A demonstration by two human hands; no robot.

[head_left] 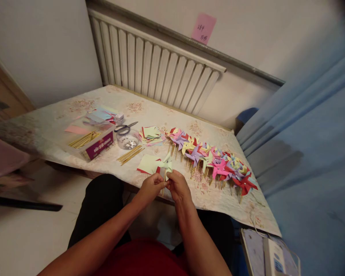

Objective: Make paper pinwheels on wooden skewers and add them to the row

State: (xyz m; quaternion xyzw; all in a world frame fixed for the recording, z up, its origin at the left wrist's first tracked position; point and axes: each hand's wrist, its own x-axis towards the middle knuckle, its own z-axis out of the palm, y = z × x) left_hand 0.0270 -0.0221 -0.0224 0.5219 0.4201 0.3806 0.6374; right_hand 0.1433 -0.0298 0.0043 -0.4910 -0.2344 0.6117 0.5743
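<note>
A pale green paper pinwheel (167, 162) on a thin wooden stick stands upright at the table's front edge. My left hand (155, 183) pinches the stick below the paper blades. On the other side, my right hand (176, 184) is closed at the pinwheel, thumb up near its lower blades; the fingertips of both hands meet. Just behind my left hand lie pale green paper squares (148, 163) with red ones under them. To the right, many finished pinwheels (195, 155) in pink, purple, yellow and red lie in rows with their sticks toward me.
Loose wooden sticks (130, 154) lie beside a clear bowl (127, 140) of small shiny pins. Scissors (125, 128) rest behind it. A plastic box (94, 143) holds more sticks. Cut paper (151, 133) is stacked mid-table. A radiator (155, 61) runs behind; a blue curtain (304, 134) hangs at right.
</note>
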